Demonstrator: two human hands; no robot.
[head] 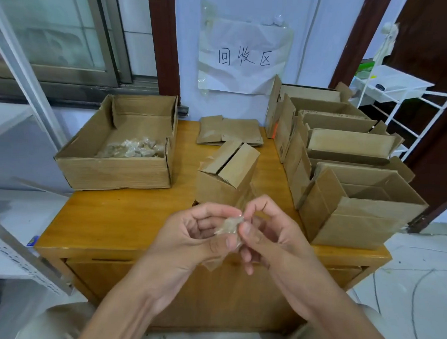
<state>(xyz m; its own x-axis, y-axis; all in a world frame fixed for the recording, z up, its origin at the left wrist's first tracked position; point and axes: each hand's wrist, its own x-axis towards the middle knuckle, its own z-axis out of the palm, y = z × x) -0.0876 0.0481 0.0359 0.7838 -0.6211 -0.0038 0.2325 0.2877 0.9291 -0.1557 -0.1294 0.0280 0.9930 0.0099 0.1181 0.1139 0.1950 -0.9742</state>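
My left hand (187, 235) and my right hand (268, 235) meet above the front edge of the wooden table (115, 215). Between their fingertips they pinch a crumpled wad of clear tape (230, 226), and a loose strip of it hangs down below the left thumb. Just behind the hands stands a small cardboard box (224, 174) with its top flaps folded over and bits of tape on its side.
An open box (117, 173) at the left holds a pile of crumpled tape balls (134, 149). Flattened cardboard (230, 130) lies at the back. Several open boxes (348, 161) crowd the right side. A paper sign (243, 58) hangs on the wall; a white rack (404, 101) stands far right.
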